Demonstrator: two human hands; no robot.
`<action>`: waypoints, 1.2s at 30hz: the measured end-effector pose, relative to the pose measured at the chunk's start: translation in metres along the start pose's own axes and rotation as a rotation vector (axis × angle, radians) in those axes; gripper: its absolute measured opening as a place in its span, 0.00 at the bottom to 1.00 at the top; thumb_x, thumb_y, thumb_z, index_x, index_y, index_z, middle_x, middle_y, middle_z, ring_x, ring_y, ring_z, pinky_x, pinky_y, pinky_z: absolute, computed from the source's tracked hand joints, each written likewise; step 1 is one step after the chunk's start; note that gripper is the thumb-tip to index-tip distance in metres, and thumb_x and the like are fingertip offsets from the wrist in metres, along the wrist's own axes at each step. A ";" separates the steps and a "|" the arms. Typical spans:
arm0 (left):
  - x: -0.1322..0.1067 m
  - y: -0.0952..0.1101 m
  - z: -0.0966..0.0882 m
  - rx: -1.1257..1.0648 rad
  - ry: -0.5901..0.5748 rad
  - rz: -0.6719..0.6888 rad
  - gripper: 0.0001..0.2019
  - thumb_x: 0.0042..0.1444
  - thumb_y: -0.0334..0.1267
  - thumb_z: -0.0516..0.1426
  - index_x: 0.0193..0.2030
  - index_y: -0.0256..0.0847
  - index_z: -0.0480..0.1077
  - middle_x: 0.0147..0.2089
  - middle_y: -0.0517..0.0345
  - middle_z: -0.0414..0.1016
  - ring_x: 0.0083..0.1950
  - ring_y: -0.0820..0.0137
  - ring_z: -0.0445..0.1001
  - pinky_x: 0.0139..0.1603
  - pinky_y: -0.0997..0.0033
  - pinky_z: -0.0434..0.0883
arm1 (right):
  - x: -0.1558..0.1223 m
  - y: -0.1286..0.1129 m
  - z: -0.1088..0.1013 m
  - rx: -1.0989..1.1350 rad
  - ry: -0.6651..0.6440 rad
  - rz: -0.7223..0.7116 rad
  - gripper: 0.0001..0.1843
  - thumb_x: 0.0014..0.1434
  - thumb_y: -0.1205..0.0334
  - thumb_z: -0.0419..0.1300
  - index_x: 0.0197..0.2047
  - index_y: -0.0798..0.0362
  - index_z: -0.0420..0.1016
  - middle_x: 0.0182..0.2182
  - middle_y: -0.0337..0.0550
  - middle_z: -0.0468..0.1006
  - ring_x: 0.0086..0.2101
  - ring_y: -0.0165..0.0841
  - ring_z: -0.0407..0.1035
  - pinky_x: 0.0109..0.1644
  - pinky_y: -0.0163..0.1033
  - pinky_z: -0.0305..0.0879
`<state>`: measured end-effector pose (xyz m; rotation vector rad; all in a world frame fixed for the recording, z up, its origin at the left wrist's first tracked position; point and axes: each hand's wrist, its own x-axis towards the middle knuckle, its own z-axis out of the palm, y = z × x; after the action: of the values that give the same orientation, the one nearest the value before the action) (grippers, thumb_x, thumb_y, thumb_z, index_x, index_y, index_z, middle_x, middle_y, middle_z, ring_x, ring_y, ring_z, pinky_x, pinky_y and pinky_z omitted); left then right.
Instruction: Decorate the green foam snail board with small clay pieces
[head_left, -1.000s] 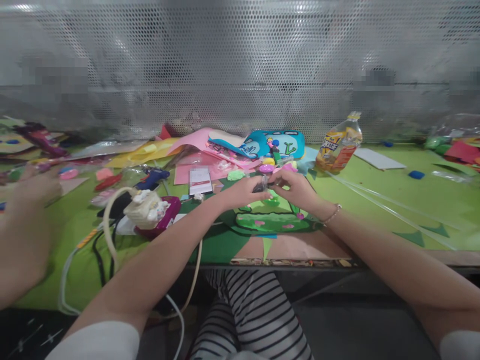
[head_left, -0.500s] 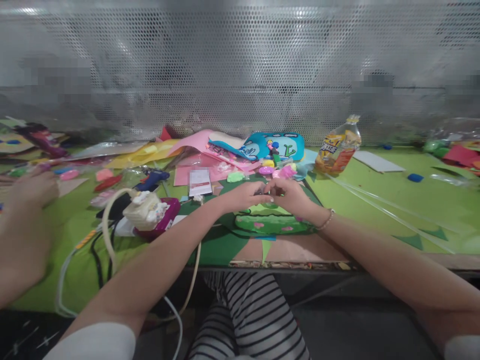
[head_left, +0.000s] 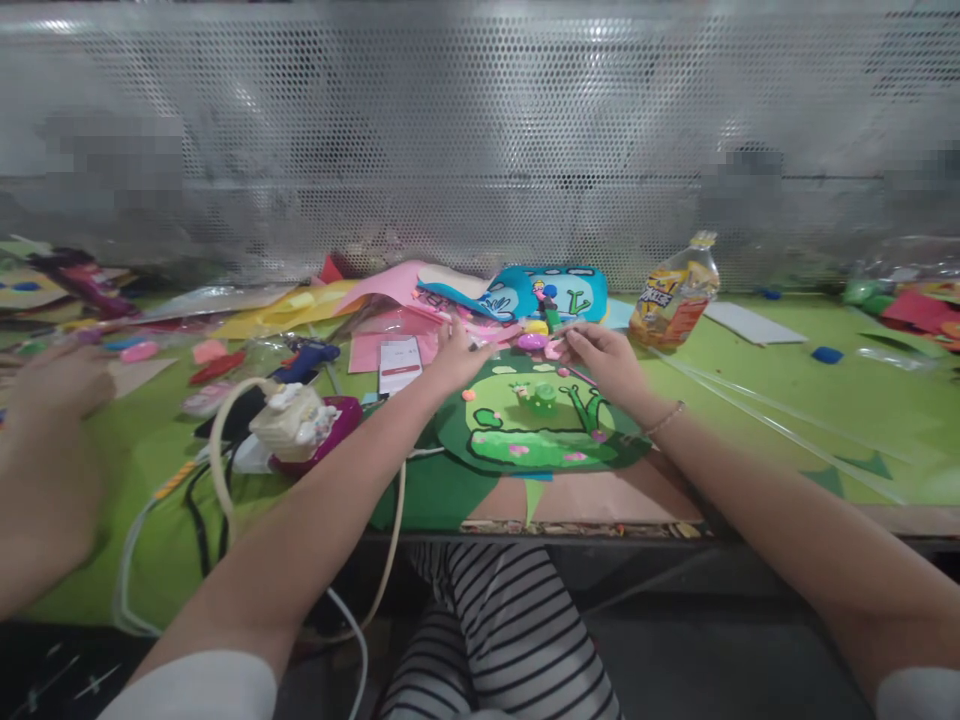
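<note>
In front of me lies a green paper-and-clay picture (head_left: pixel 495 450), with a raised green clay piece (head_left: pixel 541 400), a long pale green strip and small pink dots on it. My left hand (head_left: pixel 457 360) is beyond its upper left edge, fingers apart; a small dark bit shows near the fingertips, too small to name. At the upper right of the picture, my right hand (head_left: pixel 604 362) has thumb and fingers closed on pink clay (head_left: pixel 555 349). A thin pink stick shows below that hand. Purple clay (head_left: pixel 533 342) and yellow clay (head_left: pixel 535 327) sit beside its fingertips.
A phone (head_left: pixel 400 366) lies left of my left hand. A power plug block (head_left: pixel 292 425) with cables stands farther left, near a blue glue gun (head_left: pixel 306 355). A snack-labelled plastic bottle (head_left: pixel 675 300) stands right. Another person's hand (head_left: pixel 64 390) is at far left.
My hands have parted from over the picture, uncovering the clay piece. The left moved up and left, its fingers spreading; the right moved up and right to the pink clay.
</note>
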<state>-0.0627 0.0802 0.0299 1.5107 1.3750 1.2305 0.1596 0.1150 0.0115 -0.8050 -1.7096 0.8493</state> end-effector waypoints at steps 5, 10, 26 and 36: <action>-0.005 0.007 0.007 -0.130 -0.006 -0.071 0.32 0.55 0.49 0.54 0.64 0.44 0.49 0.71 0.51 0.41 0.71 0.62 0.39 0.67 0.61 0.45 | -0.005 -0.003 -0.003 -0.257 -0.034 -0.097 0.22 0.61 0.46 0.50 0.26 0.54 0.71 0.19 0.38 0.69 0.20 0.27 0.64 0.25 0.34 0.63; -0.019 0.020 0.015 -0.320 -0.203 -0.204 0.24 0.60 0.54 0.44 0.56 0.41 0.61 0.57 0.43 0.66 0.56 0.60 0.69 0.57 0.58 0.64 | -0.010 -0.023 0.004 -0.485 -0.029 -0.418 0.09 0.58 0.58 0.58 0.35 0.51 0.77 0.29 0.43 0.78 0.31 0.33 0.71 0.35 0.39 0.69; -0.035 0.009 0.029 -1.167 -0.158 -0.248 0.39 0.55 0.64 0.32 0.61 0.37 0.56 0.56 0.39 0.68 0.55 0.56 0.70 0.51 0.50 0.69 | -0.046 -0.036 0.071 -0.685 -0.441 -0.716 0.31 0.63 0.68 0.44 0.69 0.58 0.42 0.64 0.57 0.54 0.64 0.40 0.47 0.64 0.52 0.55; -0.036 0.012 0.031 -1.219 -0.230 -0.264 0.39 0.54 0.64 0.36 0.57 0.33 0.61 0.59 0.39 0.66 0.62 0.56 0.63 0.58 0.52 0.63 | -0.037 -0.036 0.061 -0.783 -0.471 -0.681 0.34 0.66 0.52 0.39 0.69 0.60 0.35 0.67 0.57 0.43 0.66 0.40 0.33 0.67 0.56 0.41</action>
<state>-0.0285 0.0452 0.0266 0.5455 0.4183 1.2732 0.1062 0.0551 0.0090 -0.4417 -2.5726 -0.1516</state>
